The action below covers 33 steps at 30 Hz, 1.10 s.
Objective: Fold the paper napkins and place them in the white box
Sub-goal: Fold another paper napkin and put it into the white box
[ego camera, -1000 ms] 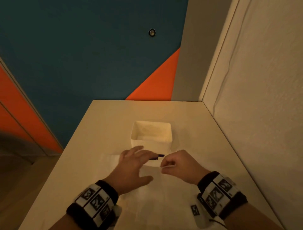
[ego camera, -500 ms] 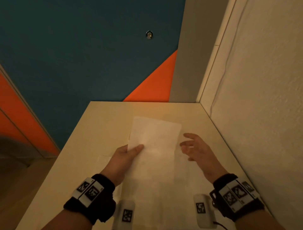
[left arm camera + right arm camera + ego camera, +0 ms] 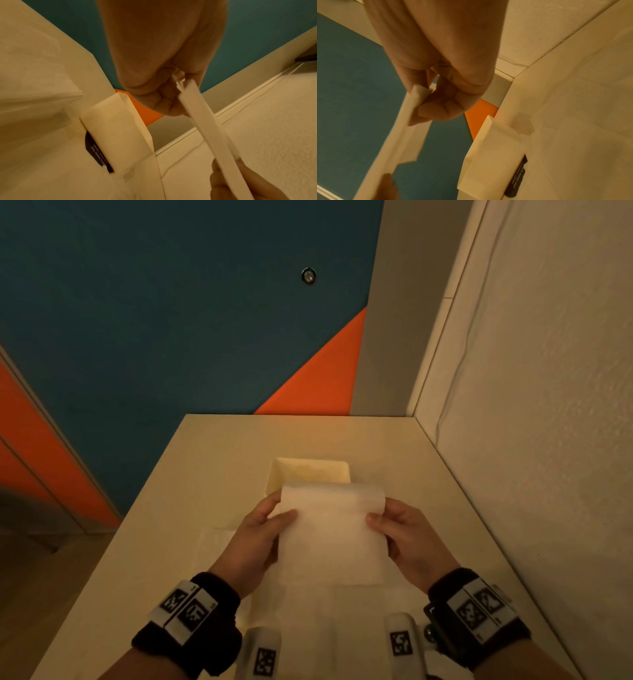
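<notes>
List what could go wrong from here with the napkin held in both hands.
1. The napkin is held off the table, pinched only at its side edges by the left hand and right hand; thin paper may sag, so the fold could come out crooked.
2. Either grip could slip or tear the paper if pulled taut.
3. The white box sits just behind; the napkin's far curl could brush its rim.

Teal-and-orange wall [image 3: 164,313] behind cream table [image 3: 219,460]
</notes>
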{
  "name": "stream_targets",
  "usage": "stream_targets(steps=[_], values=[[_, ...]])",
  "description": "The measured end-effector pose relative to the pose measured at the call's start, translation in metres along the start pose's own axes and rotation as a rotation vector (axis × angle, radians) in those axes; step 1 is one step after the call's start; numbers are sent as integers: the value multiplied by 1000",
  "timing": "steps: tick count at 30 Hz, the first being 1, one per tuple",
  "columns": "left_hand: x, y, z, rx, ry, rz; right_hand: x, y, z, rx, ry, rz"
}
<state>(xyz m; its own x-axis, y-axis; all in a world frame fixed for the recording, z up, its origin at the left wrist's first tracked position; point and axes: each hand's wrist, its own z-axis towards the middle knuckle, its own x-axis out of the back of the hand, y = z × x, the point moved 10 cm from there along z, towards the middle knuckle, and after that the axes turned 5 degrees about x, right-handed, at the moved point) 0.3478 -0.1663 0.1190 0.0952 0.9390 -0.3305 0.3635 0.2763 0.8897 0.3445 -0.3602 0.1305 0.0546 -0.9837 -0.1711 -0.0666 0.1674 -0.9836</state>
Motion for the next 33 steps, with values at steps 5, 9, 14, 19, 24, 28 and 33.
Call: stream_targets(steps=[5,9,14,19,24,28,33], values=[[3,7,0,-4,-39,149,4,-7,-3,18,-13,-54],[0,10,-1,5,-94,165,4,-13,-4,39,-48,-106],[-2,17,-3,-133,-37,241,6,-11,-7,-11,-28,10],[-2,23,-6,-228,31,195,1,-14,-9,-20,-42,91],[-15,28,-9,-186,-91,197,0,-37,0,150,-33,-350],[-34,31,-10,-157,-235,492,-32,-45,5,264,-234,-652],[-38,20,-4,-171,-226,732,-58,-43,4,332,-299,-739]])
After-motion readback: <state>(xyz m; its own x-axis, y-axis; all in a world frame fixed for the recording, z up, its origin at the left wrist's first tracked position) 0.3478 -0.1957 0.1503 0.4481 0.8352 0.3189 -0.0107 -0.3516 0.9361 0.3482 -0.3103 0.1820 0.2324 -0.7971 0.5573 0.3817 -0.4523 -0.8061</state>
